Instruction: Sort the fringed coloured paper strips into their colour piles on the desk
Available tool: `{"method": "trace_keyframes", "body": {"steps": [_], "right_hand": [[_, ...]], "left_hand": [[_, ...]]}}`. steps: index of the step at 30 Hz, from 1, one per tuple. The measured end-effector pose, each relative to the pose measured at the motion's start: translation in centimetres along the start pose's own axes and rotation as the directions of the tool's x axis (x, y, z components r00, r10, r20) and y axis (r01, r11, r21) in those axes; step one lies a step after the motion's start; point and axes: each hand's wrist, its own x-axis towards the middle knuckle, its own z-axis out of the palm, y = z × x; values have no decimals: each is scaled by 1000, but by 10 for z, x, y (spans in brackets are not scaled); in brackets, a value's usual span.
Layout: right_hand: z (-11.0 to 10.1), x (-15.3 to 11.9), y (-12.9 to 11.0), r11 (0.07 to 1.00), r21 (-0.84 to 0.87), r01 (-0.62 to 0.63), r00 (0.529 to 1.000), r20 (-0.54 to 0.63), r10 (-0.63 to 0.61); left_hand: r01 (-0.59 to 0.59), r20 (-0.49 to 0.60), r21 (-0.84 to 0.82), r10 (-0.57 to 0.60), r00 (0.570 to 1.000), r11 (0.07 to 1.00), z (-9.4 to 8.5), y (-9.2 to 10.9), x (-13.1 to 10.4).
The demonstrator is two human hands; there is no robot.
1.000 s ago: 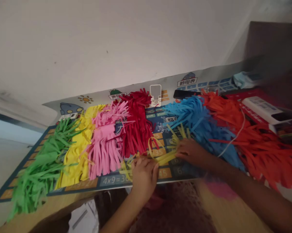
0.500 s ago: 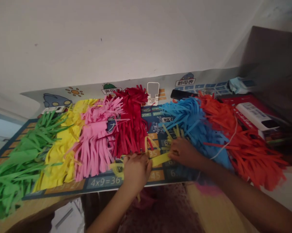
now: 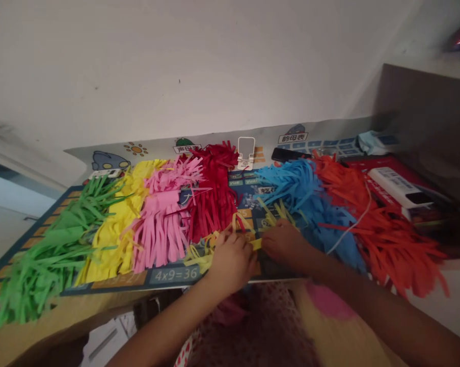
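Note:
Both hands work on one yellow fringed paper tassel (image 3: 256, 244) at the front middle of the mat. My left hand (image 3: 233, 259) is closed around its left part, and loose yellow strips stick out beyond the fingers. My right hand (image 3: 281, 242) pinches the other end, where more yellow fringe spreads upward. Only a short flat band shows between the hands. Just behind them lies a dark red fringed bundle (image 3: 213, 193); a pink one (image 3: 161, 224) is to its left. Beside my right hand is a blue fringed bundle (image 3: 298, 186).
Farther left lie yellow (image 3: 111, 229) and green (image 3: 54, 250) fringed bundles, and orange-red fringe (image 3: 382, 234) is on the right. A white phone stand (image 3: 246, 154) and a black phone (image 3: 291, 154) stand behind. A white box (image 3: 400, 186) rests on a red box. A white cord (image 3: 352, 224) crosses the blue fringe.
My hands have come closer together, so less of the yellow band shows between them. My left hand has moved right. The camera view has shifted slightly.

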Motion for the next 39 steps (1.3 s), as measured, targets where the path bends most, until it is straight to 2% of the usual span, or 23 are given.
{"method": "trace_keyframes", "body": {"steps": [4, 8, 12, 15, 18, 25, 28, 30, 32, 33, 36, 39], "right_hand": [[-1, 3, 2, 985, 125, -116, 993, -10, 118], [-4, 1, 9, 979, 156, -130, 991, 50, 124], [0, -5, 26, 962, 242, -125, 992, 50, 117], [3, -6, 35, 935, 327, -139, 990, 44, 131], [3, -1, 36, 906, 368, -207, 978, 83, 190], [-8, 13, 32, 893, 302, -335, 939, 186, 289], [-10, 13, 29, 878, 259, -403, 914, 173, 368], [-10, 12, 24, 923, 174, -343, 939, 99, 330], [-8, 10, 17, 985, 70, -155, 988, 20, 154], [-8, 9, 13, 998, 33, -57, 998, -7, 58], [-4, 9, 5, 993, -39, 108, 993, -36, -109], [-1, 14, 3, 983, -88, 162, 986, -32, -166]], "left_hand": [[-24, -40, -31, 22, 999, 999, 4, -10, -1], [-44, -120, -87, 33, 992, 995, 9, -22, -11], [11, -168, -178, -41, 985, 984, 10, -33, -23], [95, -117, -216, -122, 986, 972, 9, -38, -24], [145, -60, -193, -159, 985, 971, 9, -39, -19], [186, 35, -118, -183, 982, 975, 3, -35, -6], [204, 65, -85, -199, 978, 975, 1, -34, -3], [158, 33, -80, -156, 987, 984, 0, -34, -2], [84, -32, -67, -86, 996, 994, 0, -32, -3], [49, -57, -52, -51, 997, 997, 0, -30, -3], [1, -76, 3, -1, 997, 1000, -1, -23, -4], [-8, -86, 0, 8, 996, 1000, -2, -17, -3]]}}
